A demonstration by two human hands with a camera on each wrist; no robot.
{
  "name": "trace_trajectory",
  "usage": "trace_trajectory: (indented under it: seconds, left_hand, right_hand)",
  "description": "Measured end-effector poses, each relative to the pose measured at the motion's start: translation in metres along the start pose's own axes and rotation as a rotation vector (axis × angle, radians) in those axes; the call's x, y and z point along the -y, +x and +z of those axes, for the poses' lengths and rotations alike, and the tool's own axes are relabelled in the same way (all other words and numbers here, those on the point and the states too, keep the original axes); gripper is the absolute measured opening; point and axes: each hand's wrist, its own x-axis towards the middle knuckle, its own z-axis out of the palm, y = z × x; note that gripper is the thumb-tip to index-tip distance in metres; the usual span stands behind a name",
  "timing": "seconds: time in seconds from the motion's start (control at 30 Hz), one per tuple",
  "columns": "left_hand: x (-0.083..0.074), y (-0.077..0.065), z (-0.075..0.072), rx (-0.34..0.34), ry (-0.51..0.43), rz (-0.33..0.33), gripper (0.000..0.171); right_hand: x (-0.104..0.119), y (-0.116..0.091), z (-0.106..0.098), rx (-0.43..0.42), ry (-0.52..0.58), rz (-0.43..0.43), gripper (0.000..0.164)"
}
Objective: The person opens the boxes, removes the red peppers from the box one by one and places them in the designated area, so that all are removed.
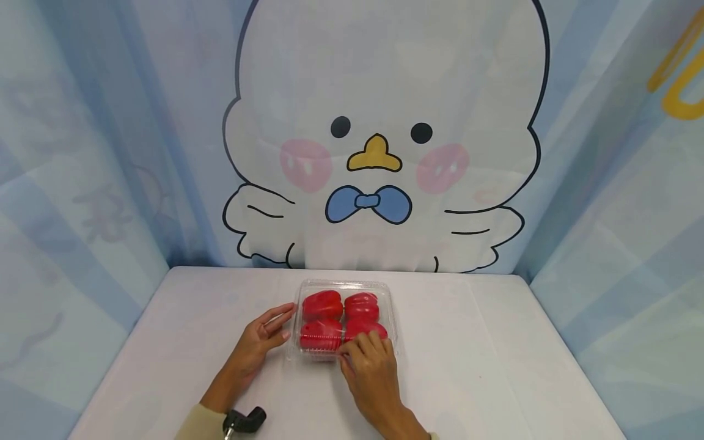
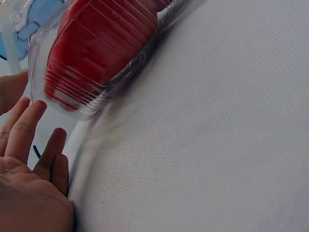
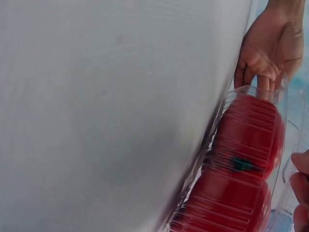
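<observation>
A clear plastic clamshell box (image 1: 392, 318) stands on the white table. Several glossy red things that look like bell peppers (image 1: 322, 305) fill it, and a bit of green shows between two in the right wrist view. At the box's left side is my left hand (image 1: 254, 345), its fingers fairly straight and their tips at the wall. My right hand (image 1: 374, 373) has bent fingers and pinches the lid's front edge. In the right wrist view the clear lid (image 3: 288, 191) stands somewhat apart from the lower part, beside my right fingertips (image 3: 300, 186).
The white tabletop (image 1: 467, 366) reaches back to a curtain (image 1: 385, 73) with a cartoon bird on it. Pale blue curtains (image 1: 632, 293) hang at both sides. A black camera mount (image 1: 244, 420) sits at my left wrist.
</observation>
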Motion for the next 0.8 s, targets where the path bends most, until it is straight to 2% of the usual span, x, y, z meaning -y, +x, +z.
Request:
trace_trajectory:
  seconds: [0.3, 0.53, 0.8]
  left_hand:
    - [-0.0022, -0.0022, 0.001, -0.001, 0.041, 0.015, 0.059]
    - [0.0002, -0.0025, 0.0028, -0.004, 0.035, 0.017, 0.062]
    - [0.0024, -0.0017, 0.0066, -0.045, 0.115, 0.04, 0.063]
  right_hand:
    - [-0.0002, 0.0026, -0.0004, -0.01, -0.006, -0.004, 0.028]
    - [0.0012, 0.0036, -0.0023, 0.034, 0.035, 0.039, 0.018]
    - [-0.0012, 0.0049, 0.0011, -0.03, 0.047, 0.013, 0.014]
